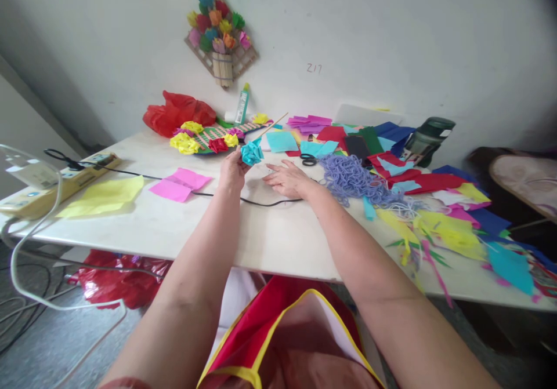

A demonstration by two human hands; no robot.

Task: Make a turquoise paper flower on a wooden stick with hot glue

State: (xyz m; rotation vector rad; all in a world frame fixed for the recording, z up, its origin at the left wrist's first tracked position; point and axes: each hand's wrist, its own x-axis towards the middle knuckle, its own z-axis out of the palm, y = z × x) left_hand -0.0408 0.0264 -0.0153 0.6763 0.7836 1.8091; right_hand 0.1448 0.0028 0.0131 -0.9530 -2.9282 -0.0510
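Observation:
A turquoise paper flower (252,152) on a thin wooden stick (273,123) is pinched in my left hand (232,171), just above the table. To its right, my right hand (286,179) lies over the tabletop with its fingers spread and nothing in them. Beyond my right hand are black-handled scissors (308,159) and light blue paper pieces (281,141). A tangled heap of purple yarn (352,177) lies right of that hand. Left of my left hand are a pink paper square (180,185) and a yellow paper sheet (104,196).
Behind stand a glue bottle (242,104), a red plastic bag (178,113) and a board with paper flowers (213,138). A dark bottle (429,141) stands among coloured paper at the right. A black cable (270,204) crosses the table from a power strip (65,183).

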